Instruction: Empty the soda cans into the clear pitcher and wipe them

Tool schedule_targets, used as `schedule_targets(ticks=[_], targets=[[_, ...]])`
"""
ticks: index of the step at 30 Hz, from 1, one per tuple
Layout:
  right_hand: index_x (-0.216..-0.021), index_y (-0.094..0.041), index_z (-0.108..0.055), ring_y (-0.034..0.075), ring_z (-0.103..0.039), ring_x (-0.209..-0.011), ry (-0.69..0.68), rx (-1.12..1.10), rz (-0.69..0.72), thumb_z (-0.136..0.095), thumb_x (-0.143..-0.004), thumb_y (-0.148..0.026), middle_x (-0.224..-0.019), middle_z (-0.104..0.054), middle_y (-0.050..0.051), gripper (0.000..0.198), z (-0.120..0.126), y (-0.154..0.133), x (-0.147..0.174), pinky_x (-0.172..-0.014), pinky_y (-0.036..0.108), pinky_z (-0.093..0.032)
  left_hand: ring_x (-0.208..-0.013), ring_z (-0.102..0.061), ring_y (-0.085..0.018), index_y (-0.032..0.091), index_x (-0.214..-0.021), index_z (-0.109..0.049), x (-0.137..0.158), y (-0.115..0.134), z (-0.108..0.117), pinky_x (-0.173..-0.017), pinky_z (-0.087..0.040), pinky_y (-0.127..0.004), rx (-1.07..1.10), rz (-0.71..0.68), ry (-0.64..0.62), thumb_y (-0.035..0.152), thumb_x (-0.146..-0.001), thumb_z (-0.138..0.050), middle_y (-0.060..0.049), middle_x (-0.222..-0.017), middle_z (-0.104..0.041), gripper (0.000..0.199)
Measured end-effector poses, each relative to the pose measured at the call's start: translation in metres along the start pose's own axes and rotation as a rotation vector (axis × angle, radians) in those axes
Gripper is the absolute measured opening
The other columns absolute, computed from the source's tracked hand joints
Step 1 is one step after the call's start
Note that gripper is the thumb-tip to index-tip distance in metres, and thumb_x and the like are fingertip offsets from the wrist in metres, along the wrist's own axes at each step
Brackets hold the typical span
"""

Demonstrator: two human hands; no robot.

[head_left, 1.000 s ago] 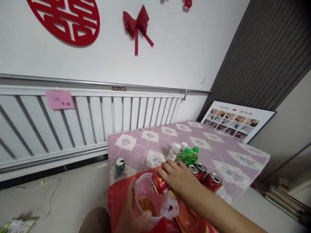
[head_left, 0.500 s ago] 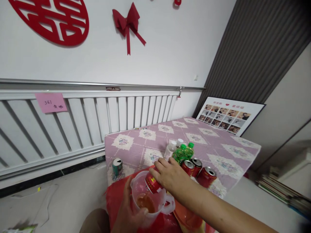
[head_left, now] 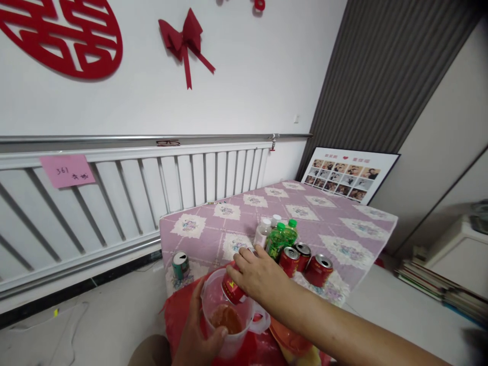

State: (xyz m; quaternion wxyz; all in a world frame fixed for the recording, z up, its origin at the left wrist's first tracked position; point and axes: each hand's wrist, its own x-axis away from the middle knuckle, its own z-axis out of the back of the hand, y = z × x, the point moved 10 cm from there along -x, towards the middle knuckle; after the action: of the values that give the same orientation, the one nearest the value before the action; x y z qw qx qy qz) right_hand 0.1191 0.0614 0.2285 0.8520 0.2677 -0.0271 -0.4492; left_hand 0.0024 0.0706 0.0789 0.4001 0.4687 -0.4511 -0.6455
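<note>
A clear plastic pitcher [head_left: 244, 333] with a handle on its right side holds some orange-brown liquid [head_left: 227, 318]. My left hand [head_left: 202, 330] is wrapped round the pitcher's left side, thumb on the near wall. Over the pitcher's mouth, my right hand [head_left: 255, 272] grips a red drink can [head_left: 232, 290] from above. The can is tipped with its top end down inside the rim; whether liquid flows from it I cannot tell. Beneath the pitcher lies a red plastic sheet [head_left: 179, 310]. An orange dish [head_left: 292, 338] sits partly under my right forearm.
Several red cans [head_left: 319, 269] stand right of my hand, beside green-capped bottles [head_left: 277, 241] and white-capped bottles [head_left: 262, 232]. A teal can [head_left: 180, 265] stands near the left edge of the flowered tablecloth [head_left: 263, 201]. Behind are a radiator [head_left: 190, 175] and a photo board [head_left: 348, 173].
The whole view has shifted a little, so things appear slightly further left. My hands keep their hold on the pitcher and the tilted can.
</note>
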Motion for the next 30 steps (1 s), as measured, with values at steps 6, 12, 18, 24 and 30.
schedule_targets(ticks=[6,12,18,24,30], targets=[[-0.098,-0.022,-0.066,0.026,-0.059,-0.094,0.002,-0.007,0.01,-0.059,-0.092,-0.026,-0.095,-0.069,0.007,0.01,0.001,-0.003,-0.002,-0.084,0.047,-0.041,-0.145,-0.025,-0.036,0.024,-0.149,-0.028,0.0,-0.002,0.0,-0.112,-0.041,-0.05,-0.001,0.009,-0.011,0.019,-0.068,-0.071,-0.011,-0.158,-0.032,0.092],[-0.098,-0.022,-0.067,0.026,-0.059,-0.094,-0.06,0.0,0.022,-0.058,-0.092,-0.025,-0.094,-0.069,0.007,0.011,0.002,-0.005,-0.007,-0.087,0.048,-0.042,-0.146,-0.022,-0.035,0.02,-0.151,-0.022,0.001,-0.008,-0.004,-0.114,-0.037,-0.05,0.039,0.035,-0.011,0.019,-0.067,-0.069,-0.013,-0.16,-0.026,0.096],[-0.101,-0.02,-0.068,0.028,-0.057,-0.1,-0.107,0.01,0.033,-0.059,-0.092,-0.026,-0.098,-0.069,0.009,0.014,0.001,-0.011,-0.014,-0.09,0.05,-0.041,-0.146,-0.024,-0.034,0.018,-0.15,-0.022,0.001,-0.009,-0.007,-0.115,-0.037,-0.047,0.073,0.007,-0.04,0.024,-0.071,-0.069,-0.015,-0.158,-0.03,0.092],[-0.102,-0.019,-0.069,0.028,-0.057,-0.101,-0.142,0.045,0.049,-0.059,-0.09,-0.023,-0.097,-0.069,0.009,0.016,0.0,-0.019,-0.019,-0.094,0.051,-0.04,-0.144,-0.031,-0.032,0.017,-0.148,-0.023,0.003,-0.007,-0.011,-0.117,-0.032,-0.047,0.149,-0.021,0.019,0.028,-0.072,-0.064,-0.014,-0.157,-0.032,0.087],[-0.102,-0.018,-0.069,0.028,-0.057,-0.098,-0.143,0.042,0.045,-0.058,-0.09,-0.022,-0.096,-0.069,0.011,0.017,-0.002,-0.023,-0.021,-0.095,0.053,-0.039,-0.145,-0.03,-0.031,0.018,-0.149,-0.022,0.004,-0.004,-0.013,-0.118,-0.03,-0.046,0.131,0.007,0.032,0.02,-0.068,-0.06,-0.012,-0.157,-0.034,0.089]])
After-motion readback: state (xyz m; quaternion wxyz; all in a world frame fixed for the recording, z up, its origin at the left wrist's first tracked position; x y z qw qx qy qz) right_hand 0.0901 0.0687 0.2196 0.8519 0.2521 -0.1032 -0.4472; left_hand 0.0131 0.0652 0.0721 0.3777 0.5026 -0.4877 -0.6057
